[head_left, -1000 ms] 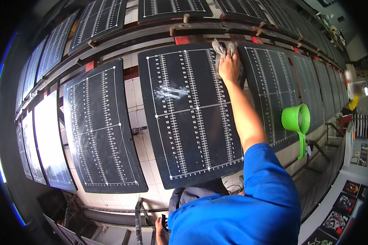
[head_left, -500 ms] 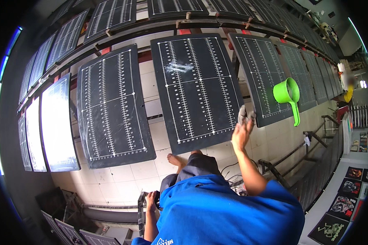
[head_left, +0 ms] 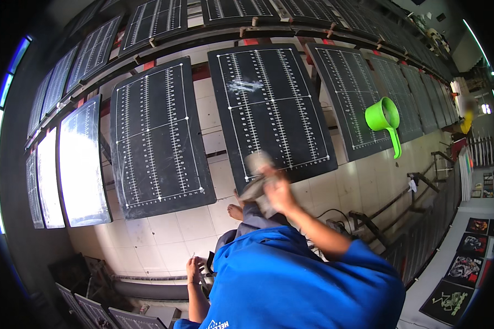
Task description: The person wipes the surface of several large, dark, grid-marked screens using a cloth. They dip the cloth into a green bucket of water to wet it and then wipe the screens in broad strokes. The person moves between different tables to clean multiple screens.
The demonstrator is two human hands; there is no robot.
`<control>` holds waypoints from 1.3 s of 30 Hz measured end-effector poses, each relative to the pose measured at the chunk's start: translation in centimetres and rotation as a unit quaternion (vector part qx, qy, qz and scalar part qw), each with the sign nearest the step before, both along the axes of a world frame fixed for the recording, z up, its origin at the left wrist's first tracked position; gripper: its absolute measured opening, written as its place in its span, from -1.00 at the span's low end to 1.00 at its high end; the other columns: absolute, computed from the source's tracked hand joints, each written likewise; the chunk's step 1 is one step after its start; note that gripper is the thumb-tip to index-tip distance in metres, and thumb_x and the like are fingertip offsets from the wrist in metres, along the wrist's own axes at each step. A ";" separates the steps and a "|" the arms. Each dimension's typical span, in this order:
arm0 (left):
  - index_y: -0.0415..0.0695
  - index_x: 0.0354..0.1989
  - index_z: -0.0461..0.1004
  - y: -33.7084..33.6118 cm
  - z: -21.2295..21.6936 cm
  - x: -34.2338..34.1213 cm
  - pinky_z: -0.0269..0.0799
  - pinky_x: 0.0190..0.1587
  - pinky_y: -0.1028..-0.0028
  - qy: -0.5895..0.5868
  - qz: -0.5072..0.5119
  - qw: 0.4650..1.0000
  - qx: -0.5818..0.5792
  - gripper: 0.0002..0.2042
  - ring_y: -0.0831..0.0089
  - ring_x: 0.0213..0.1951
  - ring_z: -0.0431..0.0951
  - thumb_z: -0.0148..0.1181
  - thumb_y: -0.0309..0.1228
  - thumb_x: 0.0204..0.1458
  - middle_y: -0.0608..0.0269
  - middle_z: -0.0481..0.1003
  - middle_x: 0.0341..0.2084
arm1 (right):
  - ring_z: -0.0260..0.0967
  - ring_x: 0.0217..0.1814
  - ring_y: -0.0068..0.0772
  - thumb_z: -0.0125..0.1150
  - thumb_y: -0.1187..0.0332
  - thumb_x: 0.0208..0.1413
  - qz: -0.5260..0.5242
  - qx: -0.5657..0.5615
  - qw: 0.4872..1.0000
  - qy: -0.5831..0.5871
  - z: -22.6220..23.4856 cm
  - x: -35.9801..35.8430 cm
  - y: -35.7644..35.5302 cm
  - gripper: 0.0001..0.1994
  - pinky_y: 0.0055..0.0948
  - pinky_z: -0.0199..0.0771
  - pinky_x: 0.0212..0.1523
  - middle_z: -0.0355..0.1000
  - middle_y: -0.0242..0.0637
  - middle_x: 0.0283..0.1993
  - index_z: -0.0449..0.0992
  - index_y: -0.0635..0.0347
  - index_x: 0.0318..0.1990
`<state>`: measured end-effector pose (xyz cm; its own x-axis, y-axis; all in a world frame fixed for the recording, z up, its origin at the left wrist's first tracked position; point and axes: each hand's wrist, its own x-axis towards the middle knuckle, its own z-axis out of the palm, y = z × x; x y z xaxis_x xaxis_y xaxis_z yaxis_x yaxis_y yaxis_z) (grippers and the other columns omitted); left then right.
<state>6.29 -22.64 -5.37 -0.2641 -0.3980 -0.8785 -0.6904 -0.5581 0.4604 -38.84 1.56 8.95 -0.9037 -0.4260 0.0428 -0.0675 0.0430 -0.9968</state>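
Note:
My right hand (head_left: 280,194) grips a grey cloth (head_left: 254,189) at the near edge of a dark board (head_left: 268,123). The cloth and fingers are smeared by motion. White ruled lines with tick marks run along this board, and a whitish smudge (head_left: 245,86) crosses its upper left part. Low beside my body on the left, my left hand (head_left: 193,271) has its fingers drawn together; a small pale tip shows at them, too small to name. A green dipper (head_left: 382,116) with a long handle lies on the boards to the right.
A similar ruled board (head_left: 158,140) lies just left, and a glare-whitened one (head_left: 82,164) farther left. More boards rest on a dark rack (head_left: 225,36) beyond. Dark metal frames (head_left: 422,181) stand right of me. Another person's yellow sleeve (head_left: 466,122) shows at far right.
My right hand has swung left with the cloth, from between two boards to the near edge of the middle board. My left hand has shifted slightly left, off the dark frame.

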 end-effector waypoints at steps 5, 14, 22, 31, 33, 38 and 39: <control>-0.19 -0.07 0.53 0.4 -1.2 1.5 0.45 -0.41 0.41 -0.060 -0.042 0.997 -0.006 -0.67 0.44 -0.38 0.54 0.08 -0.17 0.25 0.27 0.57 -0.29 | 0.23 0.37 0.07 0.05 0.50 0.24 -0.244 0.458 0.824 0.227 -0.9 -9.2 7.2 -0.64 -0.20 0.26 0.34 0.29 0.13 0.29 0.39 0.43 0.17; -0.28 -0.18 0.58 -3.4 4.3 -3.5 0.46 -0.23 0.46 -0.042 -0.090 0.988 -0.122 -0.65 0.46 -0.30 0.58 0.05 -0.21 0.23 0.11 0.63 -0.32 | 0.24 0.34 0.13 0.13 0.42 0.22 0.017 0.122 0.983 0.137 -1.5 -1.9 -15.3 -0.58 -0.15 0.20 0.37 0.30 0.10 0.27 0.38 0.24 0.23; -0.32 -0.08 0.55 -6.1 0.6 6.9 0.43 -0.06 0.48 -0.035 0.021 0.994 -0.101 -0.68 0.44 -0.17 0.56 0.12 -0.27 0.25 0.14 0.62 -0.25 | 0.10 0.45 0.16 0.03 0.31 0.30 -0.047 0.333 0.889 0.312 -2.1 -8.1 -29.7 -0.58 -0.10 0.29 0.36 0.17 0.16 0.38 0.36 0.27 0.26; -0.19 -0.02 0.48 -21.1 -1.9 16.4 0.46 -0.31 0.44 -0.046 -0.032 0.998 0.020 -0.66 0.40 -0.27 0.57 0.06 -0.17 0.24 0.18 0.58 -0.22 | 0.27 0.33 0.09 0.08 0.41 0.16 0.104 0.266 0.881 0.377 -1.4 13.4 -42.1 -0.70 -0.12 0.29 0.35 0.33 0.12 0.26 0.56 0.27 0.01; -0.16 0.07 0.43 -27.2 -1.0 17.5 0.49 -0.20 0.28 -0.054 0.005 0.998 0.013 -0.59 0.26 -0.18 0.58 0.00 -0.09 0.25 0.08 0.54 -0.08 | 0.18 0.42 0.06 0.02 0.36 0.19 0.152 0.251 0.868 0.400 -2.6 20.4 -47.2 -0.61 -0.12 0.18 0.42 0.27 0.08 0.34 0.48 0.26 0.15; -0.15 0.12 0.37 -38.2 -0.1 21.3 0.47 -0.08 0.19 -0.015 0.103 0.994 -0.044 -0.57 0.20 -0.10 0.55 -0.05 -0.08 0.27 0.07 0.52 -0.05 | 0.32 0.33 -0.16 0.09 0.38 0.19 0.113 0.277 0.856 0.421 -1.3 19.7 -43.4 -0.68 -0.16 0.28 0.34 0.44 -0.18 0.22 0.55 0.12 0.09; -0.05 -0.01 0.42 -39.1 -0.5 23.2 0.47 -0.24 0.29 -0.021 0.127 0.991 -0.038 -0.67 0.30 -0.23 0.59 -0.04 -0.09 0.27 0.22 0.56 -0.19 | 0.35 0.28 -0.06 0.18 0.46 0.07 0.087 0.277 0.867 0.405 0.3 18.2 -40.5 -0.59 -0.20 0.36 0.28 0.41 -0.16 0.22 0.55 -0.01 0.12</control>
